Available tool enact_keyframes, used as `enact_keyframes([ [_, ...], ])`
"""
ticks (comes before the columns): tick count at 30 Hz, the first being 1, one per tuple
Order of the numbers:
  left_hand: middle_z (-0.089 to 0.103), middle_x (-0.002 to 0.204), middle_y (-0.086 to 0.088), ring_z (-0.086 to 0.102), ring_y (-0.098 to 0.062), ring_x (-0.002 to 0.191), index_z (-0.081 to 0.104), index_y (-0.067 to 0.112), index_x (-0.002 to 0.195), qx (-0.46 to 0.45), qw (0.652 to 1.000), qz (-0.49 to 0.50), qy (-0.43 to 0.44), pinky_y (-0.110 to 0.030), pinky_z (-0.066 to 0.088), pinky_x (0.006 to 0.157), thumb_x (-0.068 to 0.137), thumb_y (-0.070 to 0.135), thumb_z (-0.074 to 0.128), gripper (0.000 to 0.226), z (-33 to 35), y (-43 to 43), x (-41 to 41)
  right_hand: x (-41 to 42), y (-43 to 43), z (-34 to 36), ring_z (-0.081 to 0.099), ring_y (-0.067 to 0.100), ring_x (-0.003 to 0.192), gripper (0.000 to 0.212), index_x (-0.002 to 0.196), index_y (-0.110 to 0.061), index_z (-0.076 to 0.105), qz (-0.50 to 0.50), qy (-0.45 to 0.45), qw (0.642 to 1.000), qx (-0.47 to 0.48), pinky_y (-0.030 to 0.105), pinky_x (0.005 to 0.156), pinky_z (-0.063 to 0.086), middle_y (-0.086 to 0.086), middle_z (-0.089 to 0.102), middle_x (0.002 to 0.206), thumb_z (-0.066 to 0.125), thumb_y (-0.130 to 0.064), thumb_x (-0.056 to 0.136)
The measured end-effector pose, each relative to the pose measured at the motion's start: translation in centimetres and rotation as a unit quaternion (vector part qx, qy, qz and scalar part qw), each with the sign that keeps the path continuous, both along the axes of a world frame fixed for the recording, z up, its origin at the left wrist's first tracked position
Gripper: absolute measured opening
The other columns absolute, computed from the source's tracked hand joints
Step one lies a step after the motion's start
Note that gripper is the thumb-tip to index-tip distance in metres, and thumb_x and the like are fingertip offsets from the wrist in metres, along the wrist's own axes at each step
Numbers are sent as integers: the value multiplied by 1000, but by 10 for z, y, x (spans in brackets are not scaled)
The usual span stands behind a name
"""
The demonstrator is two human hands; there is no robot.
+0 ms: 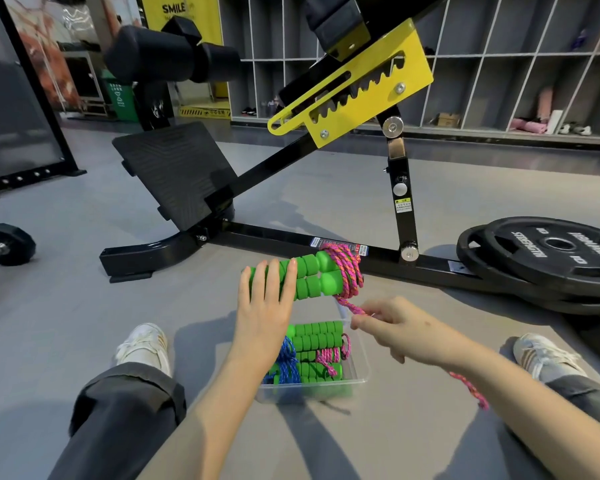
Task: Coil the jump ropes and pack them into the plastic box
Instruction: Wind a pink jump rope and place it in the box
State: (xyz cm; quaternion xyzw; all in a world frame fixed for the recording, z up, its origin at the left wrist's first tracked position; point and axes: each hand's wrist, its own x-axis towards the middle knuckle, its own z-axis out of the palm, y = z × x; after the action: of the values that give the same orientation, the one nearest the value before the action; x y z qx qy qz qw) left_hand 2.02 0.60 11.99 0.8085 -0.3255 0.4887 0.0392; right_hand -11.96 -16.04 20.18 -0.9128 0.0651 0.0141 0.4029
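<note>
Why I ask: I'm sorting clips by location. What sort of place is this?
Most likely a gym: a black adjustable bench with a yellow notched bracket, stacked weight plates on the floor at right, and a dumbbell at left.

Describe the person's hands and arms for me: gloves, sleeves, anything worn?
The left hand and right hand are bare, with no gloves, rings or watch visible. The left forearm and right forearm are uncovered, and no sleeve is in view.

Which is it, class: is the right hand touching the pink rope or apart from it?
Touching. The head view shows the right hand pinching the pink rope just below the green handles.
</note>
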Motion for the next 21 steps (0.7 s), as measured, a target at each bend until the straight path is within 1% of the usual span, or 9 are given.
enact_keyframes([
  [4, 41, 123, -24, 40, -40, 115, 34, -3, 138, 17, 1000, -2, 10, -55, 31, 103, 73, -13, 23, 66, -5, 0, 0, -9, -8, 38, 47, 12, 40, 30, 82, -14, 63, 51, 30, 991, -116, 22, 47, 38, -3, 41, 56, 49, -37, 94],
  [6, 42, 122, -24, 41, -40, 114, 34, -3, 138, 19, 1000, -1, 16, -55, 33, 102, 71, -12, 25, 68, -6, 0, 2, -12, -10, 54, 46, 10, 39, 31, 76, -17, 65, 67, 15, 987, -147, 21, 45, 37, -7, 40, 50, 51, -40, 92],
  [9, 41, 123, -24, 41, -41, 115, 32, -3, 139, 36, 999, -8, 26, -56, 30, 104, 70, -10, 24, 69, -8, 0, 0, -11, -14, 73, 41, 4, 40, 27, 76, -17, 65, 82, -13, 981, -174, 17, 44, 36, -10, 40, 44, 57, -39, 89],
  [11, 40, 125, -24, 40, -42, 116, 31, -3, 139, 50, 998, -16, 30, -56, 28, 104, 69, -7, 22, 71, -8, 0, -2, -7, -20, 84, 40, 5, 44, 24, 79, -17, 66, 81, -51, 975, -200, 20, 46, 38, -8, 45, 49, 60, -38, 87],
  [12, 40, 125, -24, 39, -42, 116, 31, -3, 139, 49, 998, -23, 30, -56, 27, 105, 69, -7, 22, 71, -7, 1, -3, -5, -22, 89, 42, 6, 47, 23, 80, -18, 67, 78, -70, 972, -212, 24, 50, 42, -5, 50, 53, 60, -39, 86],
  [13, 40, 125, -24, 40, -41, 116, 32, -3, 139, 47, 998, -30, 28, -56, 28, 105, 69, -8, 22, 71, -6, 1, -3, -3, -25, 92, 47, 9, 51, 22, 81, -19, 67, 75, -90, 969, -217, 29, 54, 46, -4, 55, 58, 60, -40, 86],
  [14, 40, 125, -24, 40, -41, 116, 33, -3, 138, 45, 998, -39, 23, -56, 31, 104, 69, -10, 24, 70, -5, 0, -3, -1, -27, 95, 51, 10, 56, 22, 81, -19, 68, 73, -108, 967, -217, 29, 58, 47, -4, 59, 61, 61, -39, 85],
  [17, 41, 124, -23, 41, -39, 117, 36, -2, 137, 40, 996, -81, -4, -56, 34, 105, 71, -14, 30, 68, -1, -1, -3, 6, -30, 103, 54, 0, 61, 18, 83, -17, 69, 74, -158, 962, -212, 13, 57, 40, -13, 60, 64, 62, -34, 85],
  [21, 40, 125, -21, 39, -38, 119, 35, 0, 137, 44, 990, -131, -21, -57, 29, 109, 75, -16, 24, 65, 1, -3, -8, 14, -40, 103, 51, -2, 54, 16, 85, -15, 69, 53, -181, 963, -194, 9, 52, 36, -18, 56, 54, 62, -29, 88],
])
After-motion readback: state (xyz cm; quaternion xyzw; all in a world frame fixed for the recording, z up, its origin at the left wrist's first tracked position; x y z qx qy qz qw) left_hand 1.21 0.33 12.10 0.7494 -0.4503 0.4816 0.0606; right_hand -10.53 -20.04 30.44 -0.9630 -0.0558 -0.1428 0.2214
